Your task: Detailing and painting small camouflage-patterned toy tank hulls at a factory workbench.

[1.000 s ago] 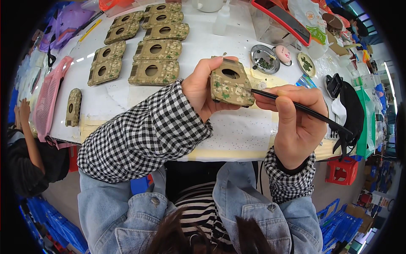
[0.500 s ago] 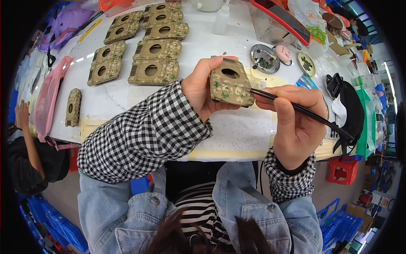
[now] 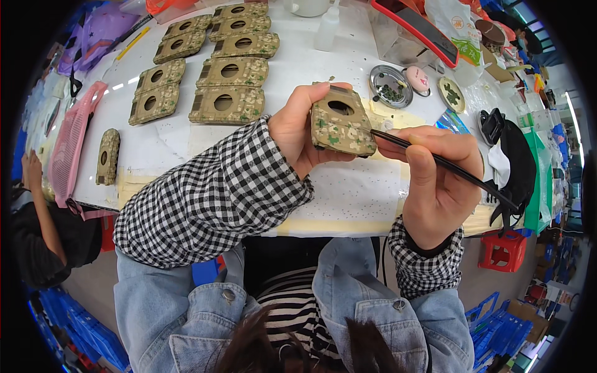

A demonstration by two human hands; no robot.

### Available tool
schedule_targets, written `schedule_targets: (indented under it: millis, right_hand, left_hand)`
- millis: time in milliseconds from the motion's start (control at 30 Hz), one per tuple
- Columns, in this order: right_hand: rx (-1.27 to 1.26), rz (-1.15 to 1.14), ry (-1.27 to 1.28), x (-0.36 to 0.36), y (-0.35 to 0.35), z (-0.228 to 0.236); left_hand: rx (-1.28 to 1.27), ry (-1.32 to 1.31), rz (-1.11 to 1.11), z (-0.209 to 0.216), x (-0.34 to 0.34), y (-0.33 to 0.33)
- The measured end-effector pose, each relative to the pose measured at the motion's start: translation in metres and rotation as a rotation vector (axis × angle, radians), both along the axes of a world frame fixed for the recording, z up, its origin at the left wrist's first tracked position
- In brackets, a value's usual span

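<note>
My left hand (image 3: 297,127) is closed round a camouflage-patterned model tank hull (image 3: 344,127) with a round hole in its top. The thumb rests along the upper edge and the fingers pass underneath. In my right hand (image 3: 438,177) is a pair of black tweezers (image 3: 448,163), pinched between thumb and forefinger. Their tips meet the right side of the hull; whether anything tiny sits in them cannot be made out. Several matching hulls (image 3: 227,104) stand in rows at the far left, and a single one (image 3: 108,157) lies on the left part of the table.
A round metal dish (image 3: 390,87) with small dark green pieces and a pale dish (image 3: 451,94) with more lie at the back right. A clear bottle (image 3: 326,28) and a red-cased phone (image 3: 415,31) are behind. On the left are a pink mesh bag (image 3: 73,146) and another person's arm (image 3: 42,205).
The hull and both hands have shifted very slightly to the right. The tweezers still touch the hull's right side, and both grips look the same.
</note>
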State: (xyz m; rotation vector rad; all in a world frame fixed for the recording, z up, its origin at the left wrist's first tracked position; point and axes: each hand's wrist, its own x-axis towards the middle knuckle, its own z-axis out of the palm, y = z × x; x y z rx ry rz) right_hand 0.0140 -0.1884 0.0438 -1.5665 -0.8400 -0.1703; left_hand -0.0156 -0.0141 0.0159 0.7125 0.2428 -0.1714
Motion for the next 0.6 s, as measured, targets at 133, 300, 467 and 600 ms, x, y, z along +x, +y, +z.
schedule_targets:
  millis: [133,300,467,600]
  right_hand:
    - [-0.014,-0.007,-0.010,-0.0001,-0.0003,0.0002]
    - [-0.021,-0.009,-0.024,0.0007,-0.0004,0.0002]
    - [-0.025,-0.006,-0.027,0.0004,-0.0003,0.0007]
    - [-0.027,-0.008,-0.025,0.0004,-0.0008,0.0004]
  left_hand:
    - [-0.005,-0.002,-0.001,-0.0012,0.0002,-0.0001]
    - [-0.030,-0.006,-0.005,-0.0014,0.0004,0.0005]
    - [-0.030,0.005,-0.008,0.0002,0.0004,0.0005]
    - [-0.031,0.003,-0.008,0.0003,0.0005,0.0001]
